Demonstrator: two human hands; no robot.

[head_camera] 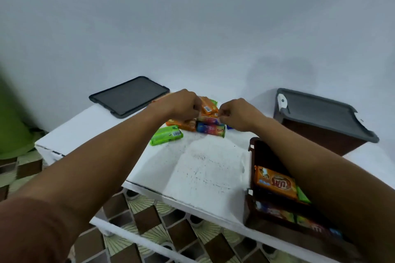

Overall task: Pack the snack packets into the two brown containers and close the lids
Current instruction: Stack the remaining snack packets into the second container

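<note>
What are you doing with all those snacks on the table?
A person is packing snack packets into two brown containers. The left hand grips an orange packet on top of the pile on the white table. The right hand has curled fingers at the pile too, but what it pinches is unclear. A green packet lies loose beside the pile. The near container is open with packets already inside. The far container has its grey lid resting on top.
</note>
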